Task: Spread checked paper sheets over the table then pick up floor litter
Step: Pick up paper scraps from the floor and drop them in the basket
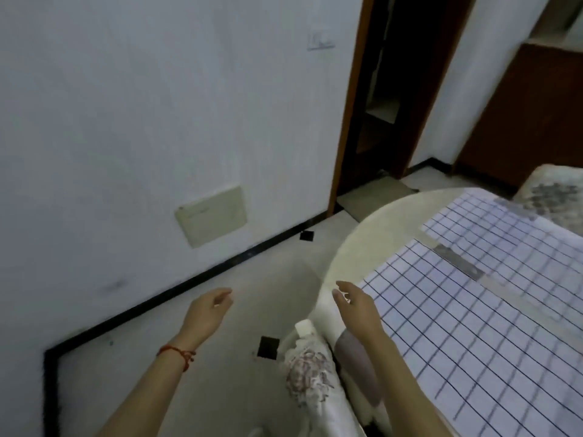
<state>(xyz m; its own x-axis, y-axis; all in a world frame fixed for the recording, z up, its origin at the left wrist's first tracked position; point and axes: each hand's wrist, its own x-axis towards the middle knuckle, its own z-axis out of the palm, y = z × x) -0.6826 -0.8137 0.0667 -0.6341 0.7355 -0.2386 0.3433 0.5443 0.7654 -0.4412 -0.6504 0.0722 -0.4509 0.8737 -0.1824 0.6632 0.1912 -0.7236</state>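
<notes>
Two checked paper sheets are lying over the round table (pixel 356 244) in the right half of the frame, the nearer sheet (pixel 473 335) covering the lower right and the farther sheet (pixel 492 225) sitting beyond it, with a strip of bare tabletop and a grey patch showing between them; the spreading step is judged largely done. Both hands are hanging free in the lower middle of the frame, holding nothing. The left hand (pixel 205 313) is hovering over the pale floor (pixel 252 272) with fingers loosely relaxed; the right hand (pixel 356 307) is hovering at the table's near edge, fingers extended and slightly parted, apparently coming off the paper. A chair back (pixel 309 373) with a floral cover is standing just below the table edge, between the forearms. Small dark squares on the floor (pixel 268 347) are looking like tile insets, not litter; no litter can be identified with certainty in this blurred view. The gaze toward the floor suggests the search for litter is beginning.
</notes>
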